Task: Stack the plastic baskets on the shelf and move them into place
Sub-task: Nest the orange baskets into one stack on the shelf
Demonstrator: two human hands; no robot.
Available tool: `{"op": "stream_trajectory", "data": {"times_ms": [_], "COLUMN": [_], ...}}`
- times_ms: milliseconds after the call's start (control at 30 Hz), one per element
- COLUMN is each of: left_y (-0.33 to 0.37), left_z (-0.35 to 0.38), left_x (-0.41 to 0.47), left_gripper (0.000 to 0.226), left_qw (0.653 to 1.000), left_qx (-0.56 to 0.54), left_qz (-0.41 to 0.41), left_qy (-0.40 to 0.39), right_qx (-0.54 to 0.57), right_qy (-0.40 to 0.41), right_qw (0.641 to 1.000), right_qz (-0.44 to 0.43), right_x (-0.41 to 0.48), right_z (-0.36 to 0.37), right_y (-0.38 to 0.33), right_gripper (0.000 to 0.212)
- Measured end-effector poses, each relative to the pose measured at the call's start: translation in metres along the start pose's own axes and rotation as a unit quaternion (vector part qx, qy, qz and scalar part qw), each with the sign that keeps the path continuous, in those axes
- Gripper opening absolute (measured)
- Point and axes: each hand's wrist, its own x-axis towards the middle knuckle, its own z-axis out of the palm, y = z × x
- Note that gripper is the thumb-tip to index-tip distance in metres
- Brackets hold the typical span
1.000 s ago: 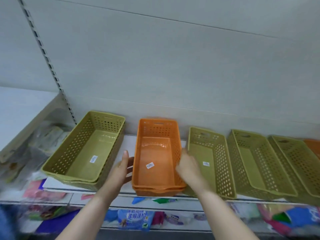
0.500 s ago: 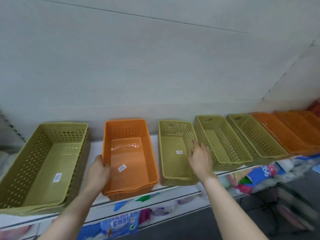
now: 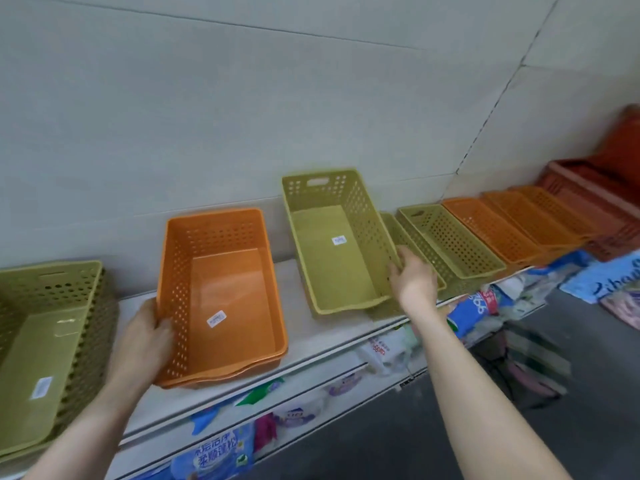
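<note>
A row of perforated plastic baskets stands on a white shelf [image 3: 304, 344]. My left hand [image 3: 145, 341] grips the left wall of an orange basket stack [image 3: 225, 292] near the shelf's front edge. My right hand [image 3: 414, 280] holds the right wall of a green basket [image 3: 332, 258], which is lifted and tilted above the shelf. Another green basket [image 3: 408, 247] sits partly hidden behind that one. A stack of green baskets [image 3: 45, 341] rests at the far left.
To the right run one more green basket [image 3: 450, 244], several orange baskets [image 3: 498, 226] and dark red crates [image 3: 595, 199]. The grey back wall [image 3: 242, 116] rises right behind the row. Packaged goods [image 3: 221, 452] fill the lower shelf below.
The view has swung right. My right hand has taken the green basket by its right wall and raised it off the shelf. My left hand stays on the orange stack.
</note>
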Motion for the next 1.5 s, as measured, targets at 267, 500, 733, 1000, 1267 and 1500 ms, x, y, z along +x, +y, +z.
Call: {"op": "stream_trajectory", "data": {"times_ms": [267, 500, 733, 1000, 1267, 1500], "left_y": [0.054, 0.103, 0.147, 0.225, 0.291, 0.34], "left_z": [0.052, 0.092, 0.115, 0.127, 0.209, 0.299], "left_x": [-0.004, -0.008, -0.019, -0.037, -0.036, -0.035], "left_gripper": [0.041, 0.028, 0.027, 0.039, 0.049, 0.037], "left_qw": [1.0, 0.993, 0.986, 0.983, 0.974, 0.922], "left_qx": [-0.002, -0.089, -0.148, -0.132, -0.068, -0.116], "left_qz": [0.008, -0.04, -0.028, 0.114, 0.209, 0.318], "left_qy": [0.026, 0.062, 0.071, 0.065, -0.045, -0.189], "right_qx": [-0.029, -0.119, -0.159, 0.372, 0.187, 0.151], "right_qy": [0.036, -0.15, -0.226, -0.315, -0.072, 0.064], "right_qw": [0.998, 0.98, 0.955, 0.87, 0.977, 0.986], "right_qz": [0.048, -0.054, -0.104, -0.082, -0.072, 0.008], "right_x": [0.105, 0.145, 0.135, 0.108, 0.122, 0.193], "right_z": [-0.06, -0.024, 0.022, -0.068, -0.115, -0.16], "right_y": [0.07, 0.107, 0.124, 0.056, 0.108, 0.217], "right_gripper": [0.044, 0.045, 0.063, 0.081, 0.03, 0.018]}}
